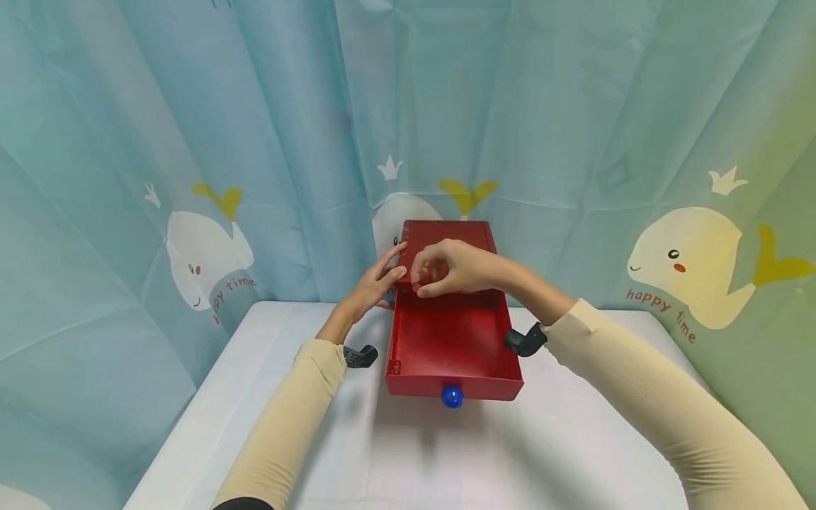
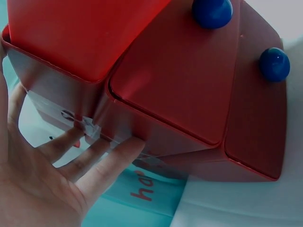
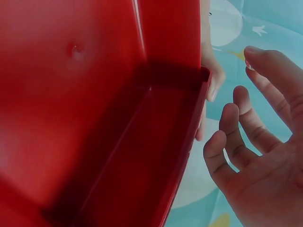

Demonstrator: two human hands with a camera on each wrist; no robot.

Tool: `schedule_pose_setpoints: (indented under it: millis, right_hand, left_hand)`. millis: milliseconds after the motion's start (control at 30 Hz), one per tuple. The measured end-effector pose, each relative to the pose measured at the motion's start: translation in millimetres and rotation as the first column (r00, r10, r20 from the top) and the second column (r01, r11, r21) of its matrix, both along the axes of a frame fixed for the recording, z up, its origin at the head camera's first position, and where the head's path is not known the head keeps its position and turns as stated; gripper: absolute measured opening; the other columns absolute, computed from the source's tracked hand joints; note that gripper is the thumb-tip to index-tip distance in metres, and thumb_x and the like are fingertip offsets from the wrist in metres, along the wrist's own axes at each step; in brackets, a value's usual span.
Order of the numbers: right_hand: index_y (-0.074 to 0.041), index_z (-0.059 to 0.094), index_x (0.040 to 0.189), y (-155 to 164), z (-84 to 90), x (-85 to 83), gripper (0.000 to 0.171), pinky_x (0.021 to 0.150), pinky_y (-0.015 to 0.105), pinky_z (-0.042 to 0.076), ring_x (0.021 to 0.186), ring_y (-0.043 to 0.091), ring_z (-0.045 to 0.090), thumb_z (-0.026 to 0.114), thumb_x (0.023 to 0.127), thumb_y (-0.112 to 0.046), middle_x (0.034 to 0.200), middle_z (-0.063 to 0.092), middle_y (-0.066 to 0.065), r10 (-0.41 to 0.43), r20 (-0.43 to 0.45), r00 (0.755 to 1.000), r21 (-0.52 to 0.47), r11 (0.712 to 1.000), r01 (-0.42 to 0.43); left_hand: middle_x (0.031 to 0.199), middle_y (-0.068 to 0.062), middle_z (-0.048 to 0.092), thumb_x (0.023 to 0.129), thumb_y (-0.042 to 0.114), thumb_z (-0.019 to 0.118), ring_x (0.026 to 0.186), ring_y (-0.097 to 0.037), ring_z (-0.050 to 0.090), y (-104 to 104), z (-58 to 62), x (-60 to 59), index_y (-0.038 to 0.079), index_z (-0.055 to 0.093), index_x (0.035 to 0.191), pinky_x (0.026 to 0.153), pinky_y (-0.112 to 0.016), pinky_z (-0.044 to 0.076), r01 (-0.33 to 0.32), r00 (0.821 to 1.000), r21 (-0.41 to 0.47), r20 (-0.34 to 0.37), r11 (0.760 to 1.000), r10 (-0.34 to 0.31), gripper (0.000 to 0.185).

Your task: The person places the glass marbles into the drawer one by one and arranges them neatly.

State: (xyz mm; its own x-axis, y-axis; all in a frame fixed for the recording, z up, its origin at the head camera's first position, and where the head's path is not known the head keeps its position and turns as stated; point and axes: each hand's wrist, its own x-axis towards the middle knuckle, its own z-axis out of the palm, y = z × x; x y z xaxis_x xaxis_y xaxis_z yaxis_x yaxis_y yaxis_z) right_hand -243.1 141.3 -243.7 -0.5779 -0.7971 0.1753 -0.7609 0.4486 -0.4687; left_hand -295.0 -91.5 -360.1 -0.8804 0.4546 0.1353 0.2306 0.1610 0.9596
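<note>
A red cabinet (image 1: 446,231) stands on a white table with its top drawer (image 1: 455,340) pulled out. My left hand (image 1: 366,290) rests its extended fingertips on the cabinet's left side. In the left wrist view those fingers (image 2: 113,165) lie along the side wall, near strips of clear tape. Over the cabinet's front top edge, my right hand (image 1: 460,268) pinches a small shiny amber bead (image 1: 417,287) between thumb and forefinger. The right wrist view shows its other fingers (image 3: 230,123) loosely bent. Several small reddish-brown beads (image 1: 394,367) lie in the drawer's front left corner.
A blue knob (image 1: 452,397) sticks out from the open drawer's front. Lower drawer fronts (image 2: 180,71) are closed and carry blue knobs (image 2: 274,65). Behind the white table (image 1: 280,382) hangs a blue-green curtain (image 1: 548,127) printed with whales.
</note>
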Motion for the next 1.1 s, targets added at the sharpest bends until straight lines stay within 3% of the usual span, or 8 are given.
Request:
schedule_pose_setpoints:
  millis: [200, 467, 1100]
  right_hand:
    - [-0.021, 0.076, 0.100, -1.2, -1.3, 0.8, 0.013, 0.077, 0.033, 0.058, 0.084, 0.016, 0.065, 0.082, 0.088, -0.021, 0.091, 0.070, -0.006, -0.009, 0.005, 1.000, 0.013, 1.000, 0.009]
    - [-0.021, 0.075, 0.100, 0.0, -2.7, 2.2, 0.014, 0.077, 0.033, 0.058, 0.085, 0.017, 0.064, 0.082, 0.088, -0.021, 0.090, 0.069, -0.006, -0.013, 0.014, 1.000, 0.010, 1.000, 0.013]
    - [-0.020, 0.075, 0.103, -3.6, -6.3, 1.8, 0.018, 0.078, 0.032, 0.058, 0.085, 0.016, 0.064, 0.083, 0.087, -0.023, 0.091, 0.069, -0.006, -0.017, 0.013, 1.000, 0.012, 1.000, 0.017]
  left_hand:
    - [0.164, -0.019, 0.030, 0.105, 0.035, 0.049, 0.146, -0.040, 0.038, 0.9, 4.7, 3.1, 0.037, 0.022, 0.164, 0.088, -0.067, 0.053, 0.017, 1.000, 0.009, 0.023, 1.000, -0.017, 0.065]
    - [0.162, -0.016, 0.034, 0.104, 0.043, 0.052, 0.143, -0.037, 0.042, 1.3, -1.5, 1.1, 0.044, 0.028, 0.161, 0.086, -0.064, 0.055, -0.006, 1.000, 0.002, -0.002, 1.000, 0.006, 0.062]
    - [0.160, -0.016, 0.039, 0.104, 0.043, 0.051, 0.141, -0.039, 0.045, -2.1, -2.1, 1.7, 0.043, 0.028, 0.161, 0.088, -0.064, 0.055, -0.012, 1.000, -0.005, -0.007, 1.000, 0.012, 0.062]
